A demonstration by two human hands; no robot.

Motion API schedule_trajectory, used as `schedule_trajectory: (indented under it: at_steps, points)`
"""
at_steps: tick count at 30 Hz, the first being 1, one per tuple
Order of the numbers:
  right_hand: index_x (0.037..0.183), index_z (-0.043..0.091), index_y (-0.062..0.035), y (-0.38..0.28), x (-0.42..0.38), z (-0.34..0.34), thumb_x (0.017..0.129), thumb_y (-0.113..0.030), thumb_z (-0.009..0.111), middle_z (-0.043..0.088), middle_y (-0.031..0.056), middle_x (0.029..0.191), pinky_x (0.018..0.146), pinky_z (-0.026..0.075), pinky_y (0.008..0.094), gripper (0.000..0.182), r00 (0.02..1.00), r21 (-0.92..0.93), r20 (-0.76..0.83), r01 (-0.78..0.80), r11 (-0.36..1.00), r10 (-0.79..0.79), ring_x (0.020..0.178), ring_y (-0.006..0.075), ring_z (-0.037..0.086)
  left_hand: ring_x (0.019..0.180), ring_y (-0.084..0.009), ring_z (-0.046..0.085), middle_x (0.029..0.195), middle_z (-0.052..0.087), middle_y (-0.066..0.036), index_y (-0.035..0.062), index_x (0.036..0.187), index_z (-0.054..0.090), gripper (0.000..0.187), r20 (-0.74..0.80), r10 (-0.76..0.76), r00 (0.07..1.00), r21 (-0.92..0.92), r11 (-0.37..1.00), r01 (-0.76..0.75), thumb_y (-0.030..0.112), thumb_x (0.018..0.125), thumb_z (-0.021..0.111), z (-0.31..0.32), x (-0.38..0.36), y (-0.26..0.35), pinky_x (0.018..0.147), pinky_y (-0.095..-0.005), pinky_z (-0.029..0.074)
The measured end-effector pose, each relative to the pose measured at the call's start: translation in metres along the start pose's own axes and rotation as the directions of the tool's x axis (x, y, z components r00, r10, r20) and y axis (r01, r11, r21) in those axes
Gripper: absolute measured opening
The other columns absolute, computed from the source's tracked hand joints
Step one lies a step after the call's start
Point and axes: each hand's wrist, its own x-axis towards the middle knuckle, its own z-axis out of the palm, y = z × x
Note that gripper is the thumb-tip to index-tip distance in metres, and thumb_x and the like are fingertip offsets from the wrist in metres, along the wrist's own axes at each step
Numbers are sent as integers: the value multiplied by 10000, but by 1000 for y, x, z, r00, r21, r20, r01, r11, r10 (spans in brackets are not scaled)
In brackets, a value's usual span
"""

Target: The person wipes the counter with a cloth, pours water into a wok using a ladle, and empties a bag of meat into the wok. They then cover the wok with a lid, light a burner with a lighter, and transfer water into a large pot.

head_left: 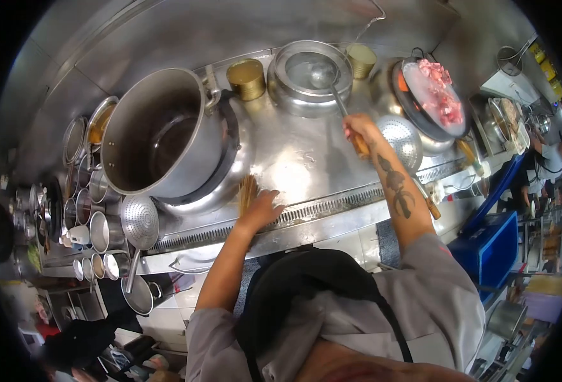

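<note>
My right hand (361,130) is wrapped round the wooden handle of a long ladle (339,102). The ladle's bowl dips into the water of a round metal pot (281,95) at the back of the steel counter. Close to the counter's front edge, my left hand (262,209) has its fingers stretched out. A bundle of thin bamboo strips (248,190), like a wok brush, lies right beside that hand, partly hidden by it. A perforated strainer (400,141) rests beyond my right forearm.
A large deep pot (195,159) sits tilted in a wok at left. Raw meat chunks (445,95) fill part of a pan (417,119) at right. Tins (246,79) stand at the back. A second strainer (139,219) overhangs the front left edge. A blue bin (484,248) stands at right.
</note>
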Motion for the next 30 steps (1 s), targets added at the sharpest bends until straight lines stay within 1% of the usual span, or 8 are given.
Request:
schedule_trajectory:
  at_steps: [3,6,7,10,13,16,23,30]
  points:
    - [841,491,-75,-11,-5,1,875,-109,464,528,-7,664,506,392,244,55,986,561,162,-57,826,-42,535,71,510,1149,-374,515,1252,510,-253,8,1258,510,533,-74,20,997,-74,997,-25,308,835,633,-13,-39,-18,983,-401,406]
    - [991,485,52,-35,-24,3,877,-89,475,468,-49,678,459,325,225,182,957,774,276,-169,611,-85,510,37,445,1068,-325,567,1190,556,-226,-11,1243,514,526,-34,-119,992,-232,967,108,308,843,639,-48,-85,-7,943,-373,435]
    - [1021,450,78,-41,-34,6,882,-86,451,470,-44,700,461,320,226,216,965,800,226,-105,591,-135,505,38,454,1036,-304,585,1165,574,-215,-21,1235,516,522,1,-177,984,-291,941,170,308,848,640,-59,-101,-5,927,-363,445]
    - [1024,443,95,-56,-40,2,882,-77,432,468,-36,695,469,323,223,222,949,810,284,-160,564,-138,504,43,460,866,-209,619,1031,627,-143,-27,1202,537,477,-66,-130,989,-325,940,102,307,873,628,-76,-153,-12,758,-308,508]
    - [996,433,65,-79,-65,11,903,-80,399,473,-27,692,476,329,231,176,915,789,354,-183,587,-191,504,47,465,770,-146,617,915,641,-73,-1,1170,571,416,234,-429,872,-541,688,484,307,892,610,-91,-204,-17,597,-256,502]
    - [1036,421,68,-105,-92,26,914,-80,386,468,-24,688,471,336,240,196,905,782,366,-173,599,-216,504,54,476,705,-120,618,862,628,-36,21,1120,599,369,303,-420,856,-621,594,511,313,894,605,-83,-255,-43,506,-226,476]
    - [1216,342,121,-169,-168,86,893,-72,435,468,9,783,438,315,212,388,852,800,360,-71,596,-381,498,34,464,693,-155,642,890,647,-75,-1,997,626,363,383,-536,753,-578,497,647,346,897,584,-77,-327,-81,503,-273,519]
    - [1232,315,141,-177,-213,170,940,-96,357,455,27,831,460,349,246,379,551,767,636,-368,526,-541,513,58,488,641,-174,645,883,645,-82,-13,982,625,368,359,-618,699,-589,431,684,342,895,579,-60,-366,-129,482,-287,525]
